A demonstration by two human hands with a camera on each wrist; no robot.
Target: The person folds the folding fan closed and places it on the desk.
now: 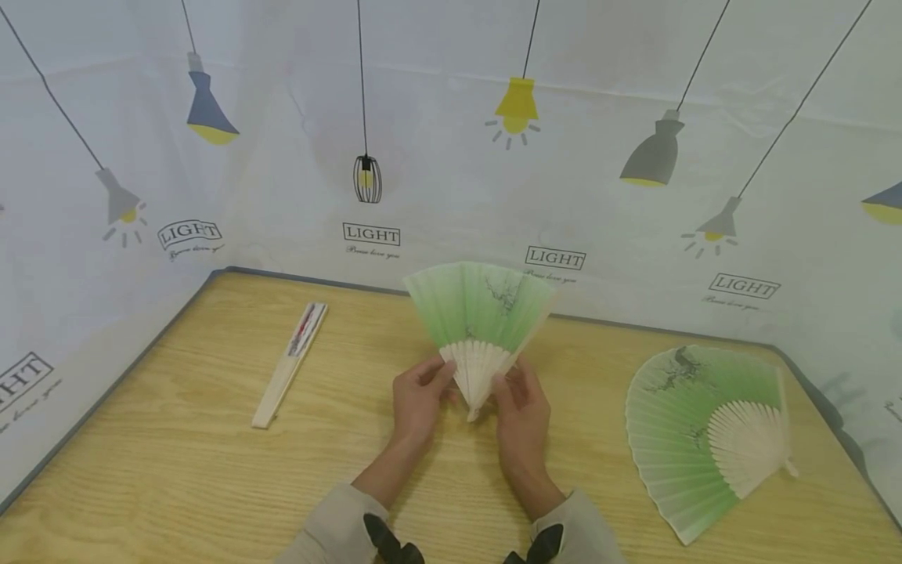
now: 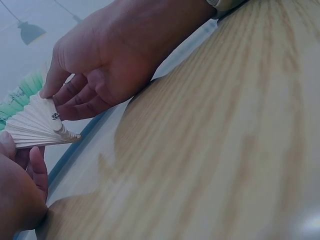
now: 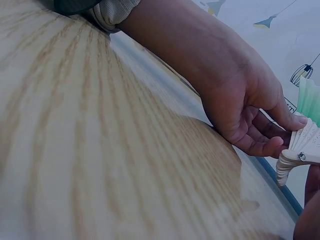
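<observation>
Between both hands a folding fan is held up, partly spread, its green leaf with a dark branch print toward the back wall and its pale ribs converging toward me. My left hand pinches the outer rib on the left side, thumb on the near face. On the right side my right hand pinches the ribs in the same way. A small metal rivet joins the ribs near the narrow end in the left wrist view. The right wrist view shows my right thumb lying on the ribs.
A closed folding fan lies on the wooden table to the left. A wide-open green fan lies at the right, its pivot pointing right. Behind the table's dark edge hangs a white cloth printed with lamps.
</observation>
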